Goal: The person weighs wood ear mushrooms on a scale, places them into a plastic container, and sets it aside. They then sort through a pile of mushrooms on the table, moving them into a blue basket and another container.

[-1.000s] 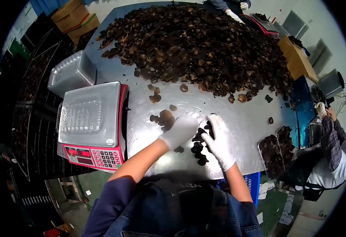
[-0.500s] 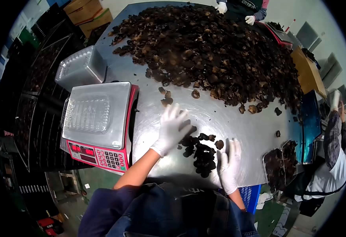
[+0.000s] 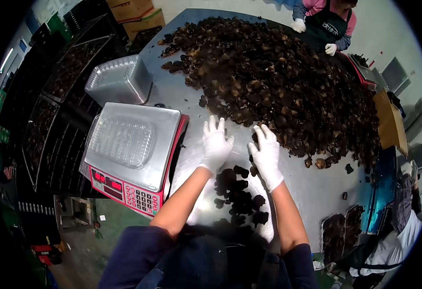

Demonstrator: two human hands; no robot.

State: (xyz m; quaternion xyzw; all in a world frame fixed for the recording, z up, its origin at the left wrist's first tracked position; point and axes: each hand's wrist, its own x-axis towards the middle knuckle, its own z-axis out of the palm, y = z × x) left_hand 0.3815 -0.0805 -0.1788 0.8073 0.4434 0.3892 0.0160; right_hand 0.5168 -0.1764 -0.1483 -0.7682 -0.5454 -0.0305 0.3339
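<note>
A large heap of dark brown wood ear mushrooms point(image 3: 273, 82) covers the far part of the metal table point(image 3: 297, 185). My left hand point(image 3: 216, 148), in a white glove, is stretched forward with fingers apart near the heap's front edge. Beside it, my right hand point(image 3: 267, 156), also gloved, reaches to the same edge with its fingers spread. Neither hand visibly holds anything. Between my forearms, close to my body, lies a small group of wood ear mushrooms point(image 3: 237, 192). A clear plastic box point(image 3: 123, 143) rests on the red-framed weighing scale point(image 3: 165, 144) to the left.
Behind the scale stands a stack of clear plastic boxes point(image 3: 122, 82). Filled clear boxes point(image 3: 334, 233) sit at the table's right front. Across the table is a co-worker in a dark apron point(image 3: 327, 26); another person point(image 3: 403, 231) is at the right. Racks point(image 3: 42, 139) stand left.
Both my hands have moved forward to the heap's front edge, the right one leaving the side of the small mushroom group. The view has shifted, too.
</note>
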